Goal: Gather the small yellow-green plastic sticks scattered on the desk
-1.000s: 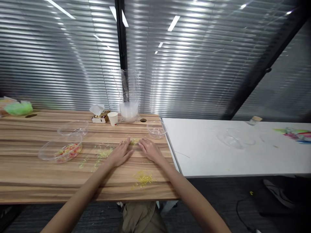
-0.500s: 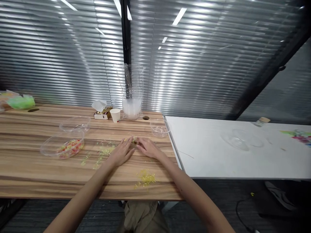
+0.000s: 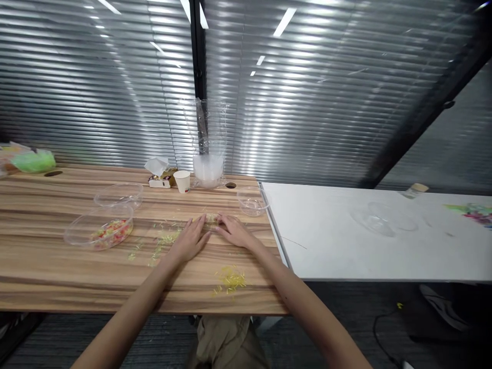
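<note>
My left hand (image 3: 191, 240) and my right hand (image 3: 234, 232) lie flat on the wooden table (image 3: 46, 266), fingers stretched out and fingertips almost meeting. Between the fingertips sits a small heap of yellow-green bits (image 3: 210, 220). More thin yellow-green bits (image 3: 166, 239) are strewn left of my left hand. A second yellow heap (image 3: 229, 279) lies nearer the front edge, below my right wrist. Neither hand holds anything.
A clear tub with mixed coloured bits (image 3: 100, 232) and an empty clear tub (image 3: 118, 194) stand at the left. A small clear bowl (image 3: 251, 201), a paper cup (image 3: 182, 181), a stack of clear cups (image 3: 208, 171) and a tissue box (image 3: 158, 175) stand behind. A white table (image 3: 369, 241) adjoins on the right.
My hands drew closer together around the small heap, then spread slightly again. The view shifted a little to the left and up.
</note>
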Available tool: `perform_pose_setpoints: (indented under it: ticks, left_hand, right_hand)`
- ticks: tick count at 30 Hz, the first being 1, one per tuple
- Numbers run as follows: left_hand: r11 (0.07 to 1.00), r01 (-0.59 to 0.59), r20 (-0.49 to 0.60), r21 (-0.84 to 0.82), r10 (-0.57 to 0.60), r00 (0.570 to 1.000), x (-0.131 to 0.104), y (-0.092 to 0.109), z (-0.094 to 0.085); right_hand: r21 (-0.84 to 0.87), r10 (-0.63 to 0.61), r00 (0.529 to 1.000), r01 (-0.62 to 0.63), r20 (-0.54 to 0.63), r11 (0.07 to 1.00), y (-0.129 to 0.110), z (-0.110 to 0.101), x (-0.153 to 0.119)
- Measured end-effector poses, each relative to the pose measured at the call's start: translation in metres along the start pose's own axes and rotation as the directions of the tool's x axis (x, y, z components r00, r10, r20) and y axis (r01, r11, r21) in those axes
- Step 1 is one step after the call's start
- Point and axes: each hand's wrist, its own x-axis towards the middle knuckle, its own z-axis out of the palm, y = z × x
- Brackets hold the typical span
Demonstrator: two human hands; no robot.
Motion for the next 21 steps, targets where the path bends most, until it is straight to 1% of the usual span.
perform_pose_setpoints:
  ticks: [4,10,15,19,21]
  left_hand:
    - [0.997,-0.076,0.024,-0.031,0.076,0.997,-0.0002,-0.0015,0.001]
    - [0.991,-0.112,0.054,-0.074,0.117,0.992,0.0002,-0.0024,0.0023]
    - [0.991,-0.093,0.006,-0.101,0.094,0.996,-0.0009,-0.0021,0.0007]
    - [0.989,-0.1,0.036,-0.107,0.104,0.994,-0.0017,-0.0041,0.0014]
    - [0.989,-0.103,0.058,-0.103,0.109,0.992,-0.0018,-0.0047,0.0019]
  right_hand:
    - [-0.036,-0.041,0.999,0.04,-0.018,0.999,0.0005,0.0016,-0.0015]
    - [-0.124,-0.062,0.998,0.065,0.027,0.99,-0.0002,0.0033,-0.0022]
    - [-0.131,-0.117,0.993,0.116,0.0,0.985,-0.0035,0.0004,-0.0037]
    - [-0.119,-0.171,0.985,0.167,-0.02,0.979,-0.004,-0.0016,-0.0052]
    - [-0.102,-0.172,0.984,0.166,-0.045,0.981,-0.0026,-0.0015,-0.0059]
